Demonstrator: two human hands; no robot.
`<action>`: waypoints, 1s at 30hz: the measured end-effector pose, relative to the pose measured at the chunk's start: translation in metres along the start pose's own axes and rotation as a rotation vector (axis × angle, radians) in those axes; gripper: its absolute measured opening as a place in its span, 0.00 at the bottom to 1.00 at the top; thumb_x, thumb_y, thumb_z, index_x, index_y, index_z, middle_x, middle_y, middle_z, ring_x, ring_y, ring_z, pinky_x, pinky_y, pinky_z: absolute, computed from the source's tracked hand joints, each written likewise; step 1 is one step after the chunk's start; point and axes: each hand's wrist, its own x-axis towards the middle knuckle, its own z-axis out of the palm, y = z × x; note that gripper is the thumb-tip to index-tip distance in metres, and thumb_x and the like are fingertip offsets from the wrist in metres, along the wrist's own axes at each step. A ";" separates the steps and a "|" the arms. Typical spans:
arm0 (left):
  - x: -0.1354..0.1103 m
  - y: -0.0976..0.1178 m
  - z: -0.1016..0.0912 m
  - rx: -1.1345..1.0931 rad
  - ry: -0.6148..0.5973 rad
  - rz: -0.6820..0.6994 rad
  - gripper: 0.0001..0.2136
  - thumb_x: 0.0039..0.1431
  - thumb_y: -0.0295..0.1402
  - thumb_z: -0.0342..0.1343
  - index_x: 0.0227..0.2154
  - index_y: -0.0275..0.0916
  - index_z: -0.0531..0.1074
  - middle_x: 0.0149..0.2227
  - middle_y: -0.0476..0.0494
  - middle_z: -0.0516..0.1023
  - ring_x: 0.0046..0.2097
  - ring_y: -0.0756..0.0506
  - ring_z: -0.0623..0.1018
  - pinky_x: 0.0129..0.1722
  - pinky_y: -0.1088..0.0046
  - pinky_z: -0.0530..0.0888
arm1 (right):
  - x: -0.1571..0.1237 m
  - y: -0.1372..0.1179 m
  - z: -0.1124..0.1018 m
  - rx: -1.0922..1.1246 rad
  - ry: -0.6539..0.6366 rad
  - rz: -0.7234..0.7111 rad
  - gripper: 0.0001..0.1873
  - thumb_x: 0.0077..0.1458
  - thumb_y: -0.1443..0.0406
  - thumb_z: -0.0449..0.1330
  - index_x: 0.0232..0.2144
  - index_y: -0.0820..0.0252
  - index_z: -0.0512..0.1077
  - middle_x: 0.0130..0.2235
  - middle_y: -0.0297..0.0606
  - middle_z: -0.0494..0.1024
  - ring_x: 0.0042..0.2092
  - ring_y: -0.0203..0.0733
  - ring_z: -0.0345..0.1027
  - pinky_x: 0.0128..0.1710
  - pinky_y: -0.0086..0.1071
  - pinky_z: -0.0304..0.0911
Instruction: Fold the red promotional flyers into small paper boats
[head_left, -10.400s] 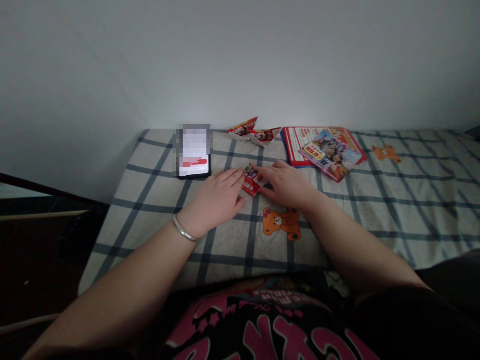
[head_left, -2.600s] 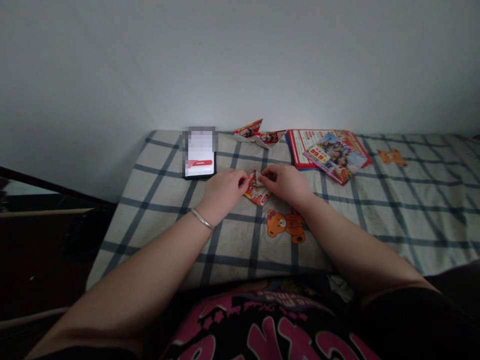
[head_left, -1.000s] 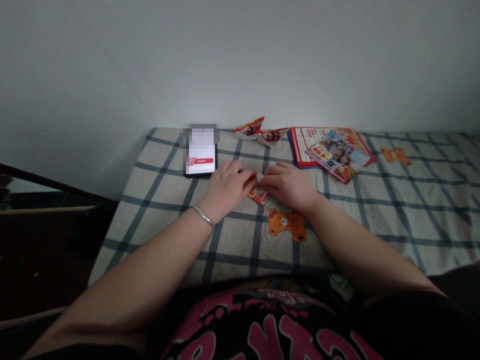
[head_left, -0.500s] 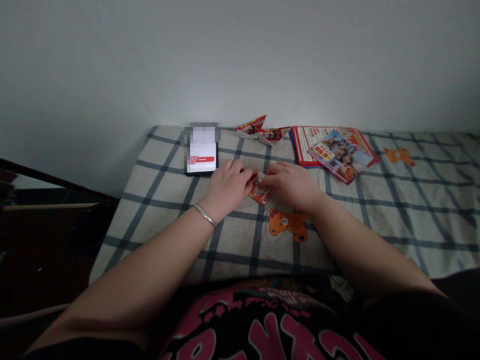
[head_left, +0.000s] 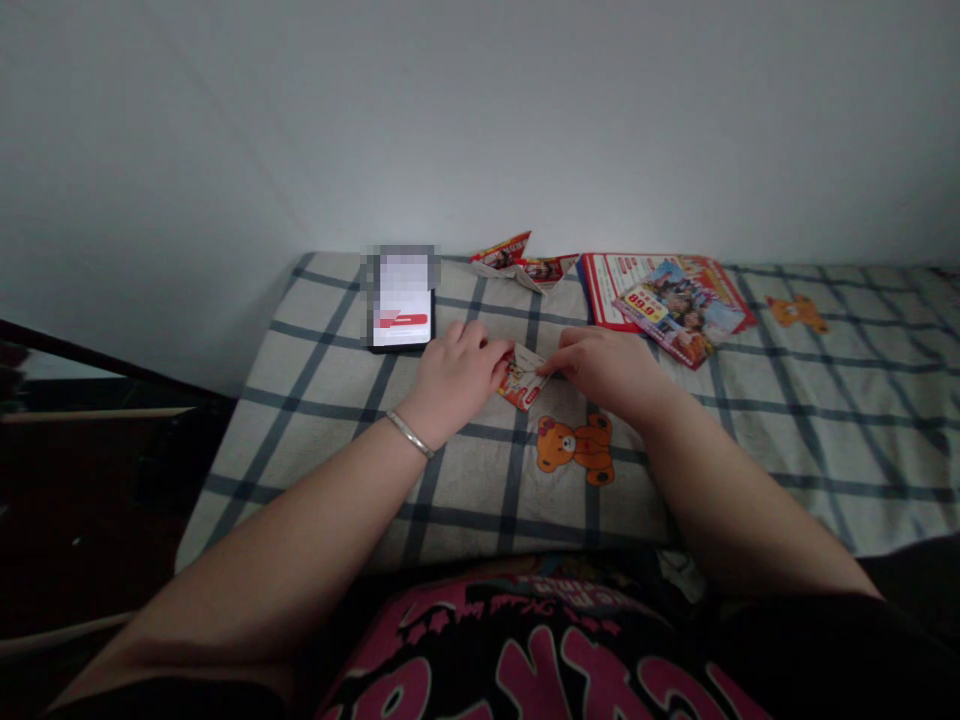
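A small folded piece of red printed paper lies on the checked sheet between my hands. My left hand, with a silver bangle on the wrist, rests curled on the paper's left edge and holds it down. My right hand pinches the paper's right corner, where a pale flap is pulled outward. Both hands' fingertips touch the paper.
A phone with a lit screen lies beyond my left hand. Two folded paper pieces sit by the wall. A stack of red leaflets lies to the right. An orange bear print marks the sheet. The bed's left edge drops off.
My right hand has slid a little to the right, drawing a pale flap of the paper out. My left hand has stayed on the paper's left side.
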 end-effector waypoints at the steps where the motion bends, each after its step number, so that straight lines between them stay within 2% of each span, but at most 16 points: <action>1: 0.000 0.000 0.000 -0.001 0.003 0.000 0.16 0.70 0.37 0.46 0.53 0.43 0.75 0.42 0.37 0.72 0.47 0.37 0.70 0.42 0.64 0.69 | -0.001 0.000 -0.001 -0.004 -0.006 0.012 0.18 0.62 0.69 0.57 0.44 0.42 0.82 0.38 0.35 0.79 0.41 0.41 0.72 0.32 0.32 0.55; 10: 0.000 0.000 -0.002 -0.003 -0.014 -0.009 0.16 0.70 0.36 0.46 0.53 0.43 0.74 0.42 0.37 0.72 0.48 0.38 0.70 0.44 0.64 0.69 | 0.000 -0.002 -0.007 -0.047 -0.062 0.125 0.17 0.59 0.68 0.58 0.41 0.43 0.83 0.42 0.34 0.82 0.40 0.44 0.74 0.29 0.33 0.55; 17: 0.000 0.001 -0.001 0.008 -0.003 -0.006 0.15 0.70 0.36 0.46 0.52 0.43 0.75 0.42 0.38 0.72 0.48 0.38 0.70 0.45 0.64 0.69 | -0.004 0.001 -0.009 -0.050 -0.053 0.075 0.18 0.60 0.67 0.55 0.45 0.45 0.81 0.44 0.34 0.83 0.40 0.44 0.74 0.30 0.33 0.57; 24: 0.000 0.001 0.000 0.015 0.016 0.008 0.15 0.70 0.35 0.46 0.52 0.42 0.75 0.41 0.38 0.72 0.47 0.38 0.70 0.43 0.64 0.69 | -0.005 -0.011 -0.016 -0.129 -0.101 0.097 0.18 0.61 0.66 0.53 0.45 0.47 0.81 0.45 0.36 0.83 0.42 0.43 0.75 0.30 0.32 0.59; 30: 0.000 0.000 0.000 0.023 0.037 0.005 0.15 0.69 0.35 0.48 0.52 0.43 0.75 0.40 0.39 0.72 0.46 0.38 0.70 0.43 0.64 0.70 | -0.002 -0.002 -0.015 -0.089 -0.158 0.141 0.19 0.59 0.65 0.55 0.47 0.42 0.80 0.46 0.34 0.82 0.44 0.42 0.75 0.31 0.30 0.59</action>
